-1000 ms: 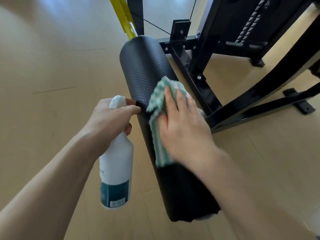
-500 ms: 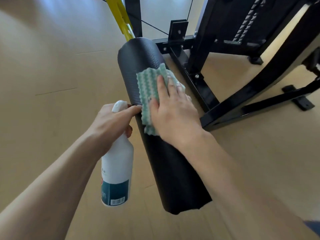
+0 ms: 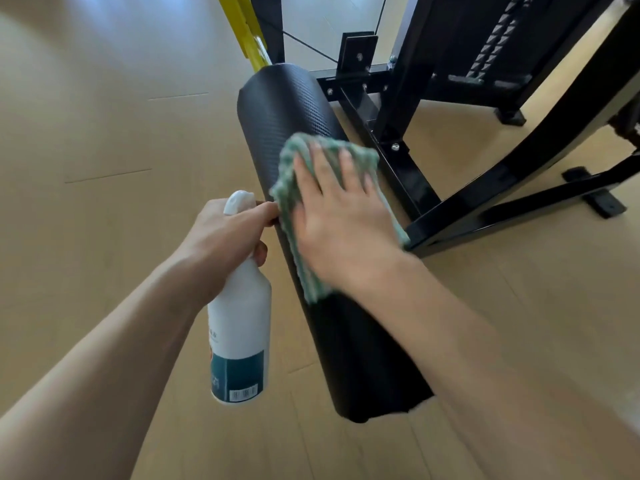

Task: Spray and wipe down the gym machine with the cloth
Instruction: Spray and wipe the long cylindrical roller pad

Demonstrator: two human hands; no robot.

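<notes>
At far left, pale wooden floor [image 3: 86, 140] running under everything. Next, left hand [image 3: 225, 240] curled round the neck of a white spray bottle [image 3: 240, 327], forefinger stretched forward along the white spray head to the edge of the cloth; bottle hanging upright, teal label and barcode near its base, just beside the roller pad. Centre, black textured roller pad [image 3: 287, 109] of the gym machine, a long cylinder slanting from upper middle down toward lower right. On its upper side, green-and-white checked cloth [image 3: 294, 174], draped over the curve and pressed flat by right hand [image 3: 343, 223], fingers straight and slightly spread, palm down on the fabric. Behind the pad's far end, yellow bar [image 3: 242, 29]. Further right, black steel frame [image 3: 408, 157] with bolts, thin cable, and base feet standing on the floor.
</notes>
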